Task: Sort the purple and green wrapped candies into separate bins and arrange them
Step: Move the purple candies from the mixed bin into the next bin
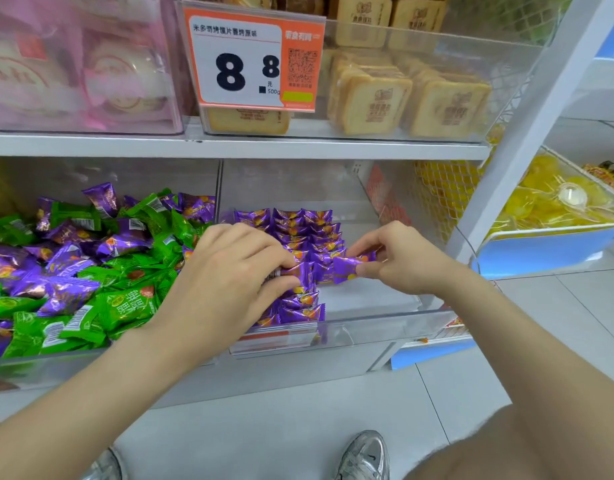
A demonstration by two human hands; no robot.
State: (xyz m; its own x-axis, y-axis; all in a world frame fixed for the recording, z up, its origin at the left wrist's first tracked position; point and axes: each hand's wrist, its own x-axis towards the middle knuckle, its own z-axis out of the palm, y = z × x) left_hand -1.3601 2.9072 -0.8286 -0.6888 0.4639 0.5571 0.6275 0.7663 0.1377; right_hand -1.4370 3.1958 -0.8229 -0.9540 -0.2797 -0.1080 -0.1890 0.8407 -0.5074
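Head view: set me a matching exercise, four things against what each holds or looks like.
Things:
1. left bin
2. right bin
3. right hand
4. price tag

Descriptions:
A. orange frame, reads 8.8
B. neat rows of purple candies
C. mixed purple and green candies
D. pinches one purple candy

Pairs: 1-C, 2-B, 3-D, 4-A.
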